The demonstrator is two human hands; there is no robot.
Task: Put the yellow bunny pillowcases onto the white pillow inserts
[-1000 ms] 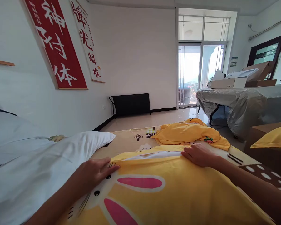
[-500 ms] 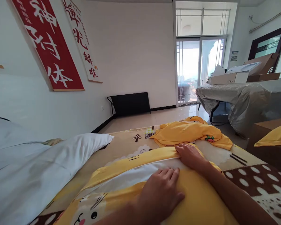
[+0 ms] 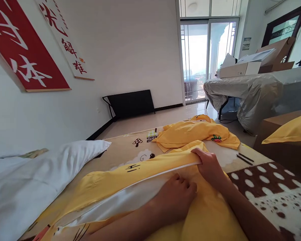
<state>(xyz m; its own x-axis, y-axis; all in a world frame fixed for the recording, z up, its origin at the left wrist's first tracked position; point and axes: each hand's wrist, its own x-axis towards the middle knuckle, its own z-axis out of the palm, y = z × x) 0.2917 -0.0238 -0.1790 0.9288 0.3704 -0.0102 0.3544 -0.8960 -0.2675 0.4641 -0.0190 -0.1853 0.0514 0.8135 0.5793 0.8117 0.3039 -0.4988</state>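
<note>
A yellow pillowcase (image 3: 215, 214) with a cartoon print lies in front of me, its long opening showing a white pillow (image 3: 130, 197) inside. My right hand (image 3: 210, 165) pinches the far edge of the opening near its right end and holds it raised. My left hand (image 3: 175, 197) rests at the opening, where white meets yellow, its fingers curled down and closed. Its fingertips are partly hidden, so I cannot tell what they grip.
Another yellow cloth (image 3: 188, 132) lies crumpled beyond on the patterned blanket (image 3: 263, 180). White bedding (image 3: 52, 174) is at the left. A cardboard box (image 3: 268, 130) with yellow fabric (image 3: 291, 129) stands at the right, near a plastic-covered table (image 3: 256, 88) bearing boxes.
My right hand has closed on the far edge and lifted it, widening the opening. My left hand's fingers have gone from flat to curled. The view has tilted down and turned slightly right.
</note>
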